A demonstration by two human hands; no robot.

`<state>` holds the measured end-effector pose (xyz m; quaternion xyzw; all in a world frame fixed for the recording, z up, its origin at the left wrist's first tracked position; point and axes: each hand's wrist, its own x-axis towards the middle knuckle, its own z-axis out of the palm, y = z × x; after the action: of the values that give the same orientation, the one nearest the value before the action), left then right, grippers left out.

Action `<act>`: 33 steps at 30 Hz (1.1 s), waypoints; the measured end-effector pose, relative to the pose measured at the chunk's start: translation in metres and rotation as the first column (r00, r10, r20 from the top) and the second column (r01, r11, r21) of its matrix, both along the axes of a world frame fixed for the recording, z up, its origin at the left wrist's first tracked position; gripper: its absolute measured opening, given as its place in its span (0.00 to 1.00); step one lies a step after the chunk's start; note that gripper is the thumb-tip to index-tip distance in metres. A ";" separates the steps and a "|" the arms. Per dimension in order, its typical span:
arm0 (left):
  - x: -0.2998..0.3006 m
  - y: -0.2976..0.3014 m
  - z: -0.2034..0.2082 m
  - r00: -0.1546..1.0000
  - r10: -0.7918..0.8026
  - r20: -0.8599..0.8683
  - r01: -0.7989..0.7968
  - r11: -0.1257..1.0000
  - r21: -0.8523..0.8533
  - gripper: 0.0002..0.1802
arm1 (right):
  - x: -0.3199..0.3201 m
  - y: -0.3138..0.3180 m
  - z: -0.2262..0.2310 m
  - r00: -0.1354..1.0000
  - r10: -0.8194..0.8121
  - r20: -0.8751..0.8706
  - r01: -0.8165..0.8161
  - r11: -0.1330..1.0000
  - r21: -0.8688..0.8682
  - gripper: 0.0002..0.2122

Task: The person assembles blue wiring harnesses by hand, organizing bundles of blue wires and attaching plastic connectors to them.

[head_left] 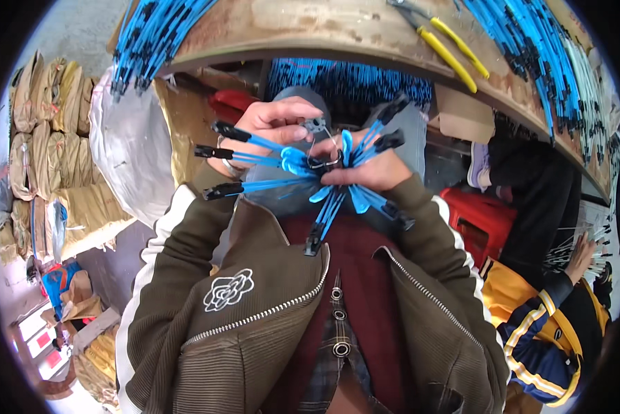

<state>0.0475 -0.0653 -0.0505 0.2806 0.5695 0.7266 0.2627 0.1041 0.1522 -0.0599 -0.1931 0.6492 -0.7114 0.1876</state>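
Observation:
My right hand (pixel 373 170) is closed around the hub of a frame with blue ribs (pixel 262 185). Its ribs spread out in several bunches, each ending in black pieces. Between the thumb and fingers of my left hand (pixel 272 121) is a small grey part (pixel 315 125), just above the hub. Thin wire (pixel 334 141) runs between that part and the hub, where a ring of it shows. How the wire is fastened is hidden by my right thumb and the ribs.
A curved wooden table (pixel 289 27) spans the far side, bearing bundles of blue ribs (pixel 159 34) and yellow-handled pliers (pixel 449 52). More blue ribs (pixel 351 77) lie beneath it. At right are a red stool (pixel 479 224) and another person's hand (pixel 583 257) among thin rods. Brown bundles (pixel 58 159) are stacked left.

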 end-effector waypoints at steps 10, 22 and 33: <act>-0.004 0.011 0.013 0.965 -0.177 0.191 0.184 0.983 -0.020 0.23 | 0.007 0.000 -0.022 0.999 -0.041 0.015 0.040 0.999 0.015 0.18; -0.005 0.013 -0.001 0.962 -0.243 0.123 0.235 0.969 0.074 0.22 | 0.010 -0.005 -0.009 0.990 -0.133 0.040 0.129 0.988 0.090 0.13; -0.007 0.000 0.004 0.965 -0.248 -0.085 0.251 0.968 0.026 0.26 | 0.014 -0.013 -0.023 0.979 -0.193 -0.069 0.199 0.975 0.097 0.21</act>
<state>0.0403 -0.0658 -0.0468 0.3842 0.5264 0.6861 0.3234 0.1186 0.1387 -0.0828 -0.1391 0.7062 -0.6859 0.1069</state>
